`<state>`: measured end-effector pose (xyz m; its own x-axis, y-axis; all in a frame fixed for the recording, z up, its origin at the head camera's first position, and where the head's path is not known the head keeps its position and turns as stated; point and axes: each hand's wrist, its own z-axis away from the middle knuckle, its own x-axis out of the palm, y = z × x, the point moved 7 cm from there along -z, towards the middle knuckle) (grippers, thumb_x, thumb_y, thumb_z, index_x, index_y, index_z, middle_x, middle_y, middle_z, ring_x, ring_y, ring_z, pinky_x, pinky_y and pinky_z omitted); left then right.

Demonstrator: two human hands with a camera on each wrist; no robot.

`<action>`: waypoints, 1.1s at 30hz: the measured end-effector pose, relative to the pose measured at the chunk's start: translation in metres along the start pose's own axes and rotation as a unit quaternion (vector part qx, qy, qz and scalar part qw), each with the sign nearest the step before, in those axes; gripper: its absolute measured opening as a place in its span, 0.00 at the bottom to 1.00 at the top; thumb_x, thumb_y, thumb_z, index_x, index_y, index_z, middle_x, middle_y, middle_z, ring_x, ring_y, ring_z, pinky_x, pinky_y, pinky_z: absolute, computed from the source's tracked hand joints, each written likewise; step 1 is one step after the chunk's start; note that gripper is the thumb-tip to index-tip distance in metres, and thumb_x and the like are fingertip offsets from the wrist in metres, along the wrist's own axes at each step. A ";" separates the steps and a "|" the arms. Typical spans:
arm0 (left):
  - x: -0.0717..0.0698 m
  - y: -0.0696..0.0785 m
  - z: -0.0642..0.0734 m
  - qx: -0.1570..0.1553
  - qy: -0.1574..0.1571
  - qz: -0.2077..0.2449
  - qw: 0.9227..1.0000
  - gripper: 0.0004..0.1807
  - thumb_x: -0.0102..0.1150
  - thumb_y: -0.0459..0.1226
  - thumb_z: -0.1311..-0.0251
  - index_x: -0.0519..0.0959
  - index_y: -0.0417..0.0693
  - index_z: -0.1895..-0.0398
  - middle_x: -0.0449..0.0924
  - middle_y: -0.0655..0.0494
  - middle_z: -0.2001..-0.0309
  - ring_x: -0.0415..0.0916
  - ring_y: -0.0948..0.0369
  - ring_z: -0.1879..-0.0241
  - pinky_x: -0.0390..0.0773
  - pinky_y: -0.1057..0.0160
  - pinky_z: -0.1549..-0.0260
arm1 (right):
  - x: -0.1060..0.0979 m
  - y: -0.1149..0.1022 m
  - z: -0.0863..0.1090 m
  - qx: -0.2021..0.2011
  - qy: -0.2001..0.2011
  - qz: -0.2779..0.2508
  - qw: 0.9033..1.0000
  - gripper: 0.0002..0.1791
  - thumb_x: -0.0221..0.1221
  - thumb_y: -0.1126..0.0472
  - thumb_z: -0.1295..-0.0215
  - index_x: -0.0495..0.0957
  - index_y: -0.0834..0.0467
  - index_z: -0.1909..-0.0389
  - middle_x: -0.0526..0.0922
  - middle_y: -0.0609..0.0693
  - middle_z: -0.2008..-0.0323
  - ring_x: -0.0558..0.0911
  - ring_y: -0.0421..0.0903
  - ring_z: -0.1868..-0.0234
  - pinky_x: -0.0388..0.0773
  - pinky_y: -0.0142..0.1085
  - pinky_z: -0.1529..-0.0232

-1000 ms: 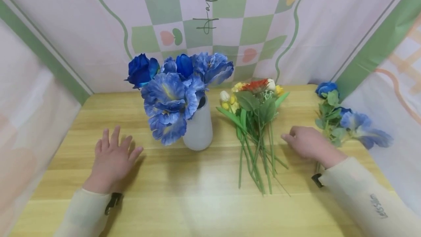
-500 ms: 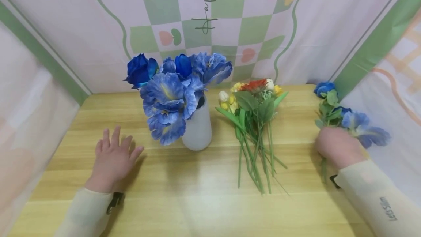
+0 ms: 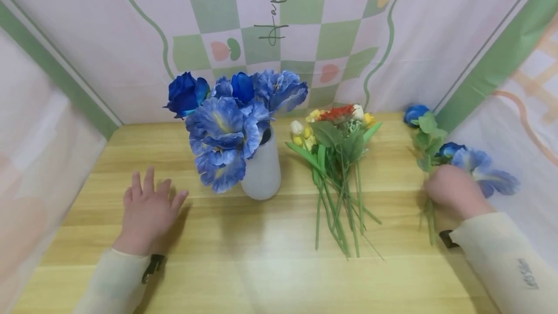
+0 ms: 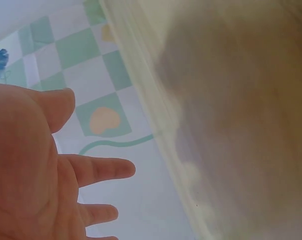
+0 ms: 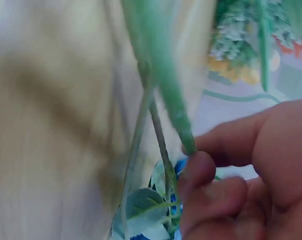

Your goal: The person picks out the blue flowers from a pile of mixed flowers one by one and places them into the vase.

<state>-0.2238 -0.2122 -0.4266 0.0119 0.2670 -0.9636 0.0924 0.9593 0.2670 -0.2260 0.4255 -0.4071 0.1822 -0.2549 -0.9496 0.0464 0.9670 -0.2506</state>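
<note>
My right hand (image 3: 455, 192) pinches green flower stems (image 5: 163, 100) between thumb and curled fingers, at the table's right side. Above that hand in the head view lie a dark blue rose (image 3: 415, 115), green leaves (image 3: 429, 132) and a pale blue ruffled flower (image 3: 484, 171). How many stems the fingers hold, I cannot tell. Over the left side of the table, my left hand (image 3: 149, 214) is spread, fingers apart, holding nothing. A white vase (image 3: 263, 173) stands upright between the hands, with large blue flowers (image 3: 220, 125) in it leaning left.
Beside the vase, a bunch of red, yellow and white flowers (image 3: 342, 134) lies on the wooden table (image 3: 279, 275), stems toward me. A checked cloth (image 3: 301, 4) hangs behind the table. More cloth hangs along both sides.
My right hand has moved right, from beside the mixed bunch to the blue flowers' stems, and taken hold. The dark blue rose has shifted slightly left. My left hand has barely moved.
</note>
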 end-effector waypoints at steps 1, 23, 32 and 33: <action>0.000 0.000 0.000 -0.001 0.000 0.001 1.000 0.44 0.31 0.63 0.26 0.66 0.31 0.31 0.36 0.25 0.25 0.24 0.27 0.29 0.36 0.25 0.38 | -0.002 0.000 0.000 0.002 0.004 -0.006 1.000 0.14 0.57 0.60 0.37 0.74 0.58 0.82 0.76 0.52 0.80 0.76 0.54 0.77 0.75 0.53 0.72; -0.012 0.060 0.018 0.125 -0.035 0.001 0.992 0.32 0.45 0.55 0.25 0.77 0.33 0.43 0.79 0.36 0.46 0.75 0.38 0.46 0.64 0.33 0.41 | -0.059 -0.098 0.044 -0.014 0.166 -0.112 0.980 0.18 0.46 0.49 0.22 0.72 0.60 0.54 0.81 0.54 0.67 0.77 0.50 0.73 0.70 0.41 0.75; -0.016 0.145 0.048 0.359 -0.040 0.105 0.926 0.15 0.57 0.45 0.29 0.84 0.43 0.53 0.83 0.51 0.53 0.81 0.54 0.53 0.79 0.51 0.50 | -0.075 -0.186 0.070 -0.132 0.246 -0.154 0.948 0.07 0.54 0.59 0.26 0.75 0.59 0.58 0.82 0.49 0.69 0.82 0.42 0.74 0.75 0.31 0.74; -0.018 0.154 0.051 0.383 -0.018 0.121 0.916 0.14 0.58 0.44 0.30 0.84 0.43 0.53 0.84 0.53 0.55 0.81 0.56 0.55 0.80 0.54 0.52 | -0.075 -0.198 0.073 -0.155 0.258 -0.155 0.941 0.05 0.55 0.61 0.28 0.75 0.59 0.60 0.82 0.48 0.71 0.81 0.41 0.74 0.75 0.31 0.74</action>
<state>-0.1594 -0.0736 -0.3683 0.1561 0.4467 -0.8810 0.7531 0.5234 0.3987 -0.1774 0.2534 -0.2722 -0.2970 -0.5692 -0.7666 -0.2848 0.8191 -0.4979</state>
